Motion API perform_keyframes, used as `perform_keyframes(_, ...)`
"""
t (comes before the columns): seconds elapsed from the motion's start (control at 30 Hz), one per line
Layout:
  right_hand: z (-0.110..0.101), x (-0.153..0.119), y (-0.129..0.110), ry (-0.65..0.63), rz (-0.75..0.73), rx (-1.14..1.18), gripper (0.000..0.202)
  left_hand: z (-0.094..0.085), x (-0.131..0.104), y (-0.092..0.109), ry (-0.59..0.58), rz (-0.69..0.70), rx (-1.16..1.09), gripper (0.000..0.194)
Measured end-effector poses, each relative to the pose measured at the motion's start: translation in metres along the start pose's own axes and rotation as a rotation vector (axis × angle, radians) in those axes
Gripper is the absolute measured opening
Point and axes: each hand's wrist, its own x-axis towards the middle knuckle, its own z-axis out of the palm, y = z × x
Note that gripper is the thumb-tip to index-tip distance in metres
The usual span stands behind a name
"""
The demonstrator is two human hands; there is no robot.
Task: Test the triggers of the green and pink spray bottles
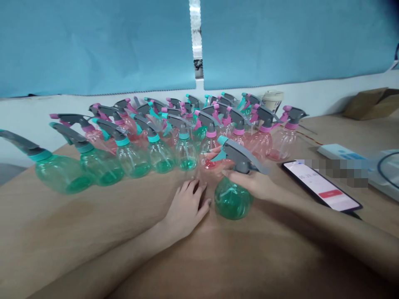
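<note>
My right hand [249, 181] is wrapped round the neck of a green spray bottle [233, 201] with a grey and teal trigger head. Some green liquid shows in its lower part, and the bottle is near the table surface; whether it touches I cannot tell. To its left, my left hand [187, 205] lies on the wooden table [93, 224], fingers stretched out and holding nothing. Just beyond both hands stand rows of spray bottles, green ones such as a teal-collared bottle [186, 155] and pink ones such as a pink-collared bottle [283, 141].
A phone [324, 185] with a lit screen lies right of my right forearm. Behind it are a white and blue box [346, 155] and a cable. A lidded paper cup [272, 99] stands at the back, and a cardboard box [372, 103] at the far right.
</note>
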Motion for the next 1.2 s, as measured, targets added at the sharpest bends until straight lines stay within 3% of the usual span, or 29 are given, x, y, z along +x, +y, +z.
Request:
perform_keyframes(0.17, 0.000, 0.000, -0.001, 0.002, 0.019, -0.006, 0.009, 0.000, 0.000, 0.001, -0.009, 0.002, 0.005, 0.042)
perform_keyframes(0.4, -0.002, 0.001, -0.005, -0.041, -0.061, 0.116, 0.017, 0.001, -0.001, -0.001, -0.009, 0.003, 0.008, 0.042)
perform_keyframes(0.6, -0.004, 0.002, -0.013, 0.048, -0.056, 0.126, 0.015, 0.000, -0.001, 0.000, -0.018, 0.000, 0.016, 0.040)
perform_keyframes(0.77, -0.003, 0.001, -0.013, 0.052, -0.062, 0.156, 0.022, 0.000, 0.000, -0.001, -0.021, 0.003, 0.013, 0.042)
perform_keyframes(0.97, -0.003, 0.002, -0.015, 0.045, -0.029, 0.178, 0.016, 0.002, -0.001, -0.002, -0.006, 0.007, 0.011, 0.041)
perform_keyframes(1.2, -0.006, 0.002, -0.011, 0.009, -0.032, -0.021, 0.017, 0.002, 0.000, -0.002, -0.017, 0.003, 0.028, 0.041)
